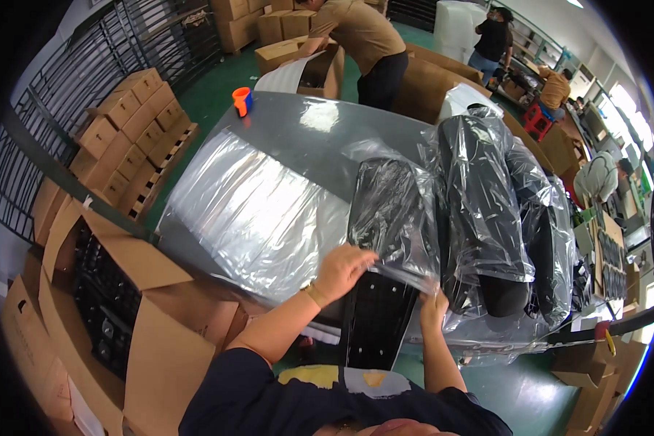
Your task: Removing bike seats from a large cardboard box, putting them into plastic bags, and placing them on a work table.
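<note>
Left hand (344,270), right hand (434,305), fingers pinching the plastic bag (407,218), apparently sleeving that black panel (374,316); next likely needs even tugging bodyward.

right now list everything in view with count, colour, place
black part: one, black, partly bagged, between hands
clear bag: one, transparent, over part's far end
bagged parts: at least three, black, table's right
plastic sheeting: count unclear, silvery, table's left
table: one, grey, centre
small object: one, orange and blue, table's far left
open carton: one, brown, left, holding black pieces
stacked cartons: several, brown, on pallet, left
stool: one, red, background right
people: at least four, tan, black, grey tops, background
left hand: one, bare, gripping bag
right hand: one, bare, gripping bag
</note>
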`<state>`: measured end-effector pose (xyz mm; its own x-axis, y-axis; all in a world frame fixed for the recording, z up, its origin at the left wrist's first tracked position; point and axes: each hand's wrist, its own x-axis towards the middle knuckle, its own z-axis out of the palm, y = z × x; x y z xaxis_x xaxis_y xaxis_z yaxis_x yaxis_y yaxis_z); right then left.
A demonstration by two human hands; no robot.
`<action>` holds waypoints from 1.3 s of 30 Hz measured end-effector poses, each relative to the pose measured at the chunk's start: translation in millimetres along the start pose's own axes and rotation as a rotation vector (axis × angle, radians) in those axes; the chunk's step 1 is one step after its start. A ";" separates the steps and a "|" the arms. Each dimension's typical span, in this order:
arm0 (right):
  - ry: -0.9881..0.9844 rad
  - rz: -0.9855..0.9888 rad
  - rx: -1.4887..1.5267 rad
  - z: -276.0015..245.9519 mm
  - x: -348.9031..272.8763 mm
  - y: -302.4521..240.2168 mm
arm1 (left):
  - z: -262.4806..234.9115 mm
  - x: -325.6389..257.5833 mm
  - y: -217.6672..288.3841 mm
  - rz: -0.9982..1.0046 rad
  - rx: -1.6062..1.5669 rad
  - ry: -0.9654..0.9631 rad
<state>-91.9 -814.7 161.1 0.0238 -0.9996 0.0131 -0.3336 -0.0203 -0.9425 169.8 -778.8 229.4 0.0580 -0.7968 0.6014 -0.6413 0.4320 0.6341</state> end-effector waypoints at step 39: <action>-0.773 0.634 0.546 91.1 -75.1 -51.3 | -459.9 -253.5 60.5 -1.288 0.984 0.354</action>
<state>9.3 -736.9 178.0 0.6349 -0.5439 -0.5487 -0.0423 0.6847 -0.7276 468.2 -356.4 338.7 0.9705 -0.2084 0.1210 -0.2371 -0.9159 0.3238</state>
